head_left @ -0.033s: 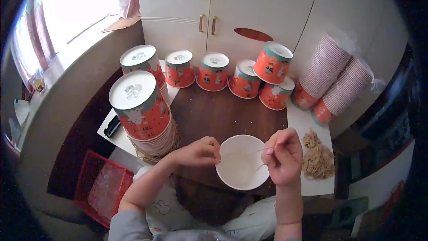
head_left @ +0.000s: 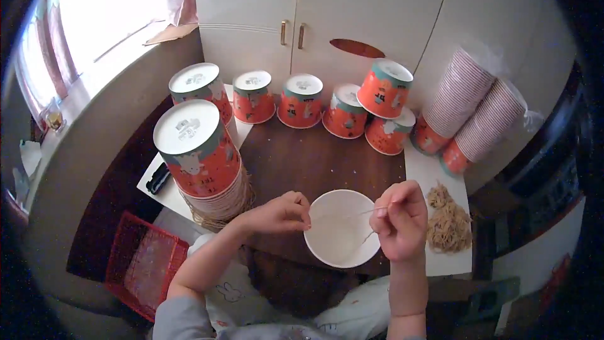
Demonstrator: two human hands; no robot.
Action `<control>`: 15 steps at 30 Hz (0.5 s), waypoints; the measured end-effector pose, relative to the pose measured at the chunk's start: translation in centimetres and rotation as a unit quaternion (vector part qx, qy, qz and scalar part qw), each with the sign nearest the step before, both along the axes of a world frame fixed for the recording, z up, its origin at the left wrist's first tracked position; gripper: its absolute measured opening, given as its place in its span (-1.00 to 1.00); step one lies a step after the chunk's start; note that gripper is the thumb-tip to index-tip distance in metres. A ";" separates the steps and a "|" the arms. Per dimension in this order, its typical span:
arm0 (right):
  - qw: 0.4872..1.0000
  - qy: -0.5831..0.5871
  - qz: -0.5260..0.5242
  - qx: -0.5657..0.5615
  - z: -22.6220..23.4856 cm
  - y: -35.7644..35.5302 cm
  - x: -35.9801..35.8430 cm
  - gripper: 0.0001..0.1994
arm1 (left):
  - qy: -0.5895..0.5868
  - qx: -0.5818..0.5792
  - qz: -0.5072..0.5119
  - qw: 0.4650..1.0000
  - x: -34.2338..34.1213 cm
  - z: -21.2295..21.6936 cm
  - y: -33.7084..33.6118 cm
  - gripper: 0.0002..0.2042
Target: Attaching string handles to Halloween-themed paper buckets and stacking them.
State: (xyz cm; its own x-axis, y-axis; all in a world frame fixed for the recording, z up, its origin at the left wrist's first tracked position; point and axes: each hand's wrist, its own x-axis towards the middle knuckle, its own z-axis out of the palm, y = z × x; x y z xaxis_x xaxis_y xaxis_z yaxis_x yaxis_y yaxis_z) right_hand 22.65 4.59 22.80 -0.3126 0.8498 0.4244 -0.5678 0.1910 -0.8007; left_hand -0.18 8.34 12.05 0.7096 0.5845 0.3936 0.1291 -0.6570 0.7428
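1. A thin strand stretches above the white tub, coming in from the tub's right; a loose length slants down over the tub's right inner wall.
2. The right hand, at the tub's right rim, pinches the strand between thumb and fingertips.
3. The left hand, at the tub's left rim, has its fingers curled in and drawn together; whether they grasp the strand's far end I cannot tell.
4. Progress, as I judge it: the strand is picked up and held out, but it is not laid down or visibly fastened to anything. The tan strand pile, right of the tub, lies loose and untouched.
5. The tub faces mouth up and seems to have nothing lying inside.
6. Beyond the tub stands a row of overturned orange tubs, bases up, whatever is beneath them hidden.
7. Left of the tub rises a nested tub stack, with tan strands about its foot.
8. Farther left, a red basket has contents too unclear to name.
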 end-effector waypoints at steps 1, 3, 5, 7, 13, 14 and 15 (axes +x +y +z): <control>1.000 0.000 0.000 0.000 0.1 -0.1 0.0 -0.90 | 0.013 -0.013 0.017 1.000 0.0 -0.2 0.1 -0.87; 0.999 0.018 -0.015 -0.037 0.4 -0.3 0.2 -0.89 | 0.026 -0.026 0.033 0.999 0.0 -0.7 0.2 -0.89; 0.998 0.039 -0.003 -0.049 0.8 -0.2 1.1 -0.88 | 0.025 -0.036 0.044 0.998 -0.2 -1.1 0.4 -0.90; 0.989 0.116 0.038 -0.077 1.6 -0.3 2.1 -0.86 | 0.025 -0.036 0.053 0.998 -0.3 -1.0 0.4 -0.91; 0.970 0.219 0.105 -0.013 2.8 -1.0 6.2 -0.95 | 0.012 -0.001 0.131 0.991 -0.9 -1.2 1.2 -0.91; 0.970 0.219 0.104 -0.012 2.7 -0.9 6.6 -0.95 | 0.018 0.031 0.197 0.980 -1.0 -1.2 1.2 -0.91; 0.971 0.215 0.106 -0.012 2.5 -0.9 6.9 -0.94 | 0.025 0.062 0.261 0.963 -1.0 -1.2 1.1 -0.90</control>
State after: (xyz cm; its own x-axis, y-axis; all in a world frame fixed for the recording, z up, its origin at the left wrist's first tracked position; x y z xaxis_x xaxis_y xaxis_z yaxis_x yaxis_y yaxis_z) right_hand 29.52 3.71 25.35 -0.2802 0.7970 0.5350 -0.8746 0.0177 -0.4844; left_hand -1.19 9.49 10.88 0.3510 0.8174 0.4568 0.4998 -0.5761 0.6467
